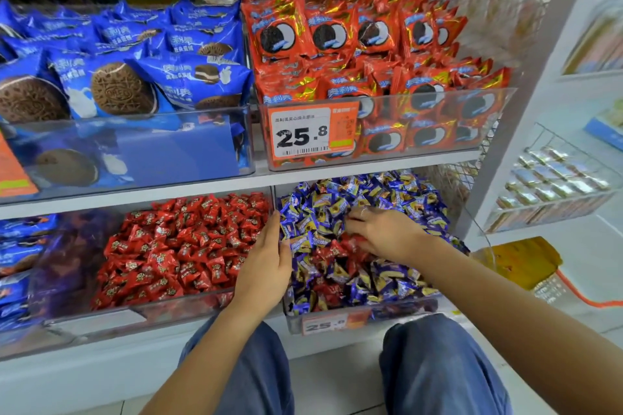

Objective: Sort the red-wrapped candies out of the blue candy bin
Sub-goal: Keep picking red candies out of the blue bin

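The blue candy bin (397,312) is a clear tub on the lower shelf at the right, heaped with blue-and-gold wrapped candies (381,199). Several red-wrapped candies (337,251) lie mixed into its middle and front. To its left stands a clear bin (168,308) full of red-wrapped candies (188,246). My left hand (266,263) lies with straight fingers along the wall between the two bins, touching blue candies. My right hand (384,232) is palm down in the blue bin, its fingers curled over red-wrapped candies beneath it.
On the shelf above stand a bin of blue cookie packs (135,77) and one of red cookie packs (354,44) with an orange price tag (313,133). A white shelf post (505,145) borders the right. A yellow bag (519,263) lies on the floor. My knees (438,364) are below.
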`<state>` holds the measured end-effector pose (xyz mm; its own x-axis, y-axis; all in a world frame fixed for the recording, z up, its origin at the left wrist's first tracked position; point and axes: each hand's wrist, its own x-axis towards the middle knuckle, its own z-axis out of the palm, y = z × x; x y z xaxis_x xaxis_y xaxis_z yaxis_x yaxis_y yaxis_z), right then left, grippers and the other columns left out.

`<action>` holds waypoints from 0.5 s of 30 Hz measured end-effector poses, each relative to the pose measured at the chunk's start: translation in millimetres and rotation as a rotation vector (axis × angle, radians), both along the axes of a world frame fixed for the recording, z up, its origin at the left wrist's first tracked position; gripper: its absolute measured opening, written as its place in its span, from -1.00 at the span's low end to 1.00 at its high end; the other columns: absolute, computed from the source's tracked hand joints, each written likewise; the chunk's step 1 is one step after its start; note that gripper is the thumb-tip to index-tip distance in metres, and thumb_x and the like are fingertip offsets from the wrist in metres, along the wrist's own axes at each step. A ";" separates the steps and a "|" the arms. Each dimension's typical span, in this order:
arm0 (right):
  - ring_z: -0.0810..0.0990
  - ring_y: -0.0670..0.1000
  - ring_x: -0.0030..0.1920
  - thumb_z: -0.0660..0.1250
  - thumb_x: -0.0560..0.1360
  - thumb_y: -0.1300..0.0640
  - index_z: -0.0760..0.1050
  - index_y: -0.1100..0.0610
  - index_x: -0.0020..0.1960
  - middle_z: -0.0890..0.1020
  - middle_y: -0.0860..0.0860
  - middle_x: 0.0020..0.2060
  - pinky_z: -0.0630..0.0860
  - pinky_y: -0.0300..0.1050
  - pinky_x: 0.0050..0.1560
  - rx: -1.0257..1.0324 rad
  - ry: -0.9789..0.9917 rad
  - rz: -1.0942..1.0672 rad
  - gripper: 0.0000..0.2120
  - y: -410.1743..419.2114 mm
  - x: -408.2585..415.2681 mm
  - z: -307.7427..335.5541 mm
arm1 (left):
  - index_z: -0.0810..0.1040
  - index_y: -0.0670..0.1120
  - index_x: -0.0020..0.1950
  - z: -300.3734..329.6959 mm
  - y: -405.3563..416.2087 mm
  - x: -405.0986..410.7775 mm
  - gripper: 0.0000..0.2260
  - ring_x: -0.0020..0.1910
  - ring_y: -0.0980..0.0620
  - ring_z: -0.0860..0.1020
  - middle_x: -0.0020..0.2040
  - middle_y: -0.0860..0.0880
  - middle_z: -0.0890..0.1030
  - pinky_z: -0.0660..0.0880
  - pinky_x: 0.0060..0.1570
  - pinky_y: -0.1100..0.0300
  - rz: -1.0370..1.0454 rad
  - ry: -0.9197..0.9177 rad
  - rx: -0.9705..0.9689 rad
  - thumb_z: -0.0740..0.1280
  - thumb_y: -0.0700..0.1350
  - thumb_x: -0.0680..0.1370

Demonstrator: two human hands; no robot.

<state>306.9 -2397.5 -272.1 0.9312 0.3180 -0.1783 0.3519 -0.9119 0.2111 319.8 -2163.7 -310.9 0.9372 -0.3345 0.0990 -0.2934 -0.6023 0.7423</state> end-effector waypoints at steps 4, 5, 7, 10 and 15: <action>0.63 0.07 0.03 0.01 0.63 -0.11 0.35 -0.08 0.41 0.25 -0.05 0.49 0.55 -0.07 -0.21 0.176 -0.117 -0.003 -0.60 -30.1 -15.1 -5.6 | 0.01 0.08 0.57 2.5 1.5 2.2 -0.49 0.44 -0.02 0.31 0.56 0.05 0.09 0.29 0.32 0.15 0.009 0.014 0.057 0.10 -0.03 0.65; 0.64 0.06 -0.01 -0.01 0.62 -0.13 0.36 -0.10 0.40 0.26 -0.06 0.48 0.55 -0.09 -0.26 0.195 -0.135 -0.009 -0.59 -35.2 -18.1 -7.2 | 0.02 0.06 0.57 3.4 1.7 2.8 -0.49 0.46 -0.04 0.27 0.57 0.03 0.08 0.25 0.36 0.12 0.018 -0.008 0.109 0.11 -0.01 0.65; 0.61 0.05 0.08 -0.03 0.61 -0.14 0.34 -0.13 0.42 0.23 -0.08 0.49 0.57 -0.04 -0.18 0.232 -0.129 -0.053 -0.57 -43.8 -23.2 -8.2 | 0.07 -0.02 0.57 7.9 1.3 2.8 -0.49 0.51 -0.08 0.12 0.57 -0.03 0.08 0.08 0.45 0.11 0.046 -0.127 0.257 0.12 0.01 0.64; 0.50 0.03 0.26 0.06 0.61 -0.14 0.30 -0.16 0.43 0.21 -0.10 0.49 0.54 0.00 0.07 0.363 -0.131 -0.169 -0.60 -55.4 -34.3 -2.7 | 0.26 -0.08 0.50 21.1 -8.7 -1.7 -0.57 0.47 -0.04 0.18 0.50 -0.05 0.26 0.02 0.44 0.19 0.008 -0.343 0.289 0.15 -0.03 0.64; 0.44 0.01 0.29 0.11 0.60 -0.11 0.40 -0.11 0.37 0.42 -0.08 0.37 0.46 -0.03 0.14 0.531 -0.203 -0.379 -0.64 -61.5 -53.7 4.1 | 0.52 -0.02 0.29 29.7 -42.1 -4.6 -0.73 -0.31 0.18 0.49 0.12 -0.01 0.63 0.47 -0.19 0.32 -0.155 -0.190 0.293 0.15 -0.14 0.64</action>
